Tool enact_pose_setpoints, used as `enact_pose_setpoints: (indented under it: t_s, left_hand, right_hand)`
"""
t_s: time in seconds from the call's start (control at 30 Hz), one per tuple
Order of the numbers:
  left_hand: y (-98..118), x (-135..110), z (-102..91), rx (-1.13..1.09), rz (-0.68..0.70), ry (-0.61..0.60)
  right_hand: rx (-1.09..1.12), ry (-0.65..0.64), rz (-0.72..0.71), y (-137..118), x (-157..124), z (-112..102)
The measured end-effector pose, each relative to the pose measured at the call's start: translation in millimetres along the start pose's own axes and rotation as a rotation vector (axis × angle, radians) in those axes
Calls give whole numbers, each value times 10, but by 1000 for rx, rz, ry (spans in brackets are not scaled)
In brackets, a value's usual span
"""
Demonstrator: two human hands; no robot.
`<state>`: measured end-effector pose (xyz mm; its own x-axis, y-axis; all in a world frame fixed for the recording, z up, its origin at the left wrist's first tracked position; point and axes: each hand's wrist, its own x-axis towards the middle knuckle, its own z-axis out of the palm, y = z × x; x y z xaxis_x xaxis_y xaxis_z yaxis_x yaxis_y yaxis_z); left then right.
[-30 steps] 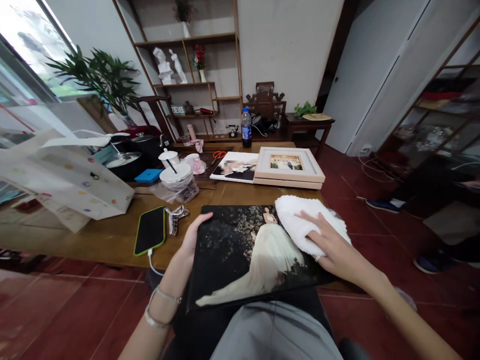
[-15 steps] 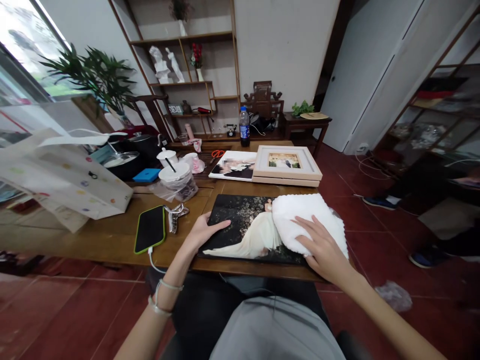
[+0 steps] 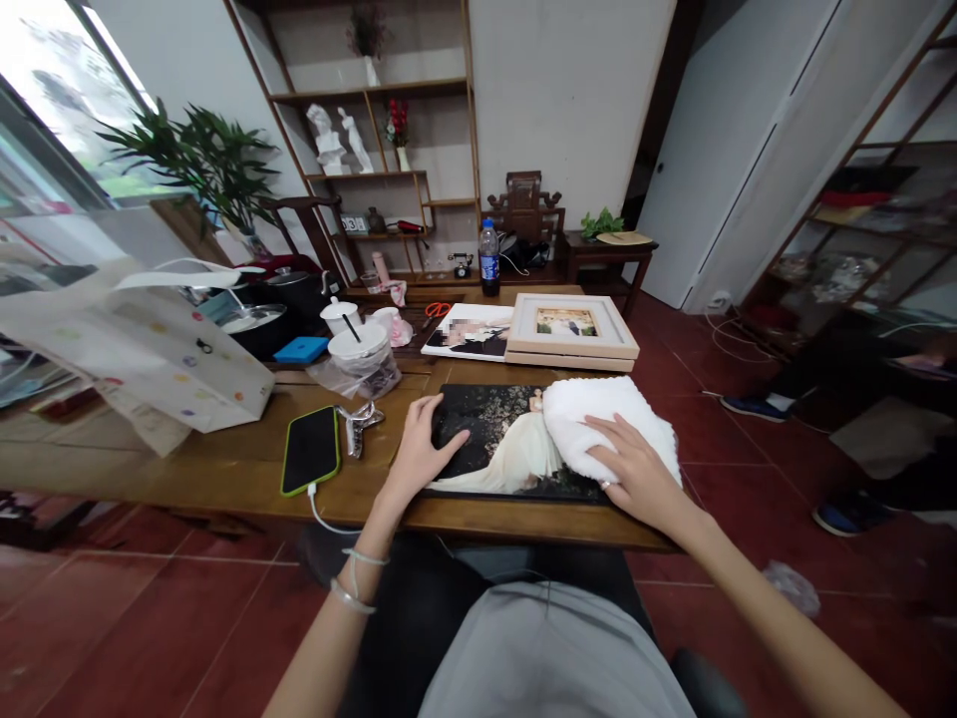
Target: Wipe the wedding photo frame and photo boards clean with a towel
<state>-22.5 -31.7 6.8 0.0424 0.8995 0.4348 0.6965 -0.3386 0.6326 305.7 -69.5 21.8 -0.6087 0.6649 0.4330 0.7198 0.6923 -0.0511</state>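
Observation:
A dark photo panel [image 3: 478, 454] with a figure in a long pale dress lies flat near the table's front edge. My left hand [image 3: 425, 447] grips its left side, thumb on the printed face and fingers along the edge by the far corner. Over the panel's right part spreads a fluffy white cloth [image 3: 590, 414], which hides that end. My right hand [image 3: 635, 474] presses on this cloth with spread fingers, holding it against the panel.
Behind the panel lie pale framed pictures [image 3: 620, 344], another print [image 3: 471, 339] and orange-handled scissors [image 3: 438, 310]. A bottle [image 3: 488, 261] stands farther back. To the left are a charging phone [image 3: 310, 451], a lidded cup [image 3: 359, 344] and a paper bag [image 3: 171, 359]. Someone sits at right.
The panel has shifted slightly right and away from the table's front edge, with the cloth on it. Both hands have moved along with it. The view has turned a little.

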Motion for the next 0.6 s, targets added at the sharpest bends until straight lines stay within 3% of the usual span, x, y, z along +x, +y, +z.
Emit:
enact_pose_setpoints:
  t_s: [0.17,0.3,0.37,0.5,0.6]
  left_hand:
    - [-4,-2,-6,-66,157,-154]
    - [32,21,-42,-82,175,-230]
    - [47,32,-52,-75,170,-251]
    - [58,27,-50,-53,145,-249]
    - [56,10,-37,-27,121,-221]
  right_hand:
    - [51,27,28,151,6,-63]
    - [-56,346,209,308,121,-122]
    - [-101,403,171,347,224,-116]
    - [-102,127,-27,336,426,-8]
    - [-59,-28,-22,317,500,95]
